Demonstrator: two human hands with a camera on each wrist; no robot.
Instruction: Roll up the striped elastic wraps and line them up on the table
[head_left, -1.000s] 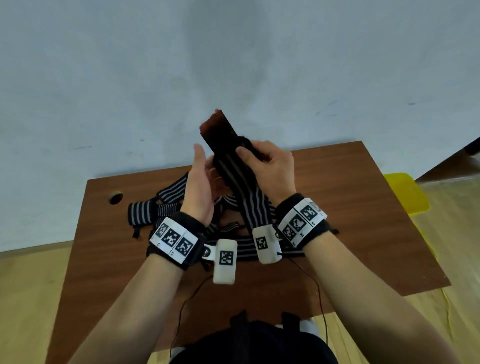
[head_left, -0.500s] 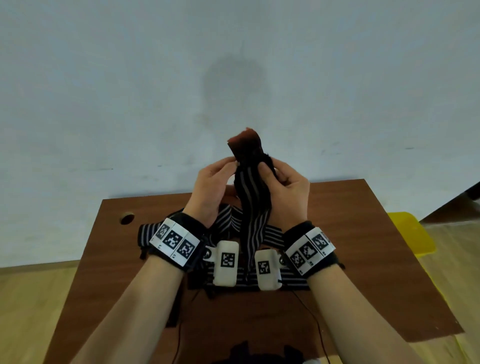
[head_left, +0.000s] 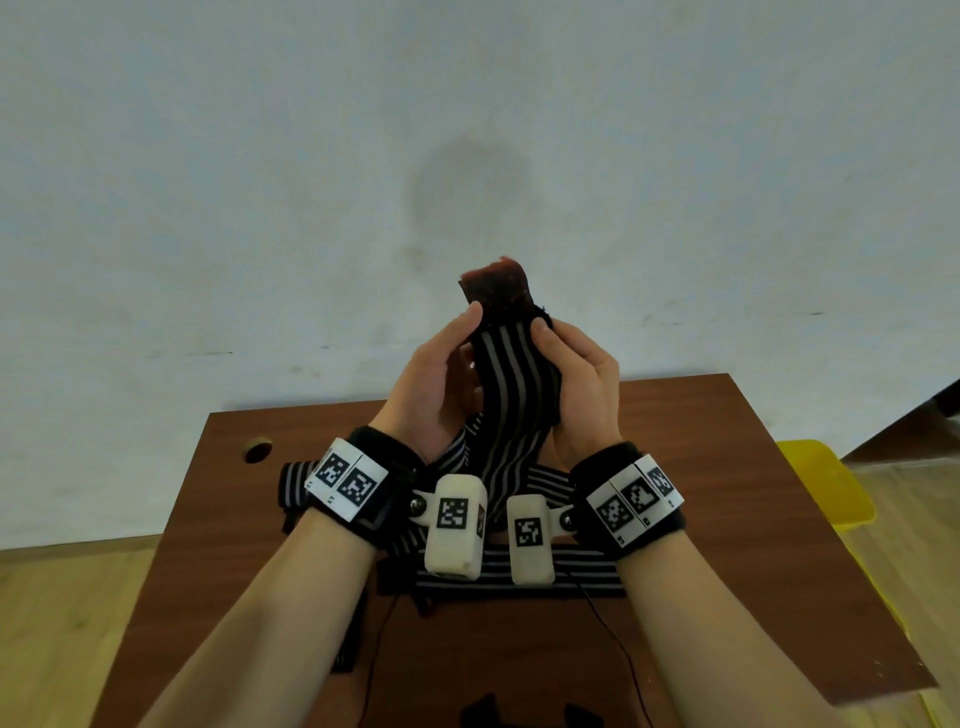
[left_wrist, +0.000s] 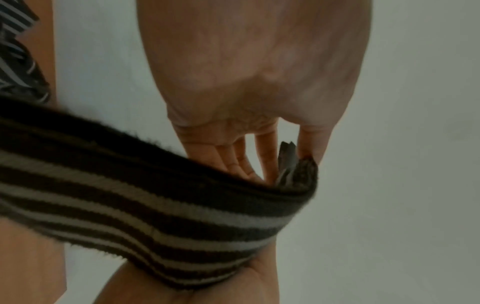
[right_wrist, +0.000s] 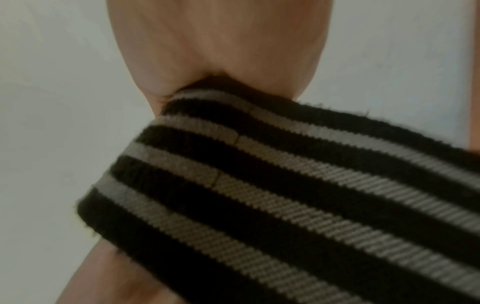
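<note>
Striped wrap (head_left: 511, 384) held upright above table (head_left: 727, 519), pinched in left hand (head_left: 434, 384) and right hand (head_left: 584, 384) grip.

A pale, grey-white wall (head_left: 467, 130) is filling the upper part of the head view, carrying faint scuffs and one darker smudge near the middle. A brown wooden table (head_left: 727, 519) is standing against it, with a round hole (head_left: 258, 450) sitting near its far left corner. Light wood flooring (head_left: 57, 623) is showing on both sides. Something yellow (head_left: 826, 483) is sitting just beyond the table's right edge.
</note>
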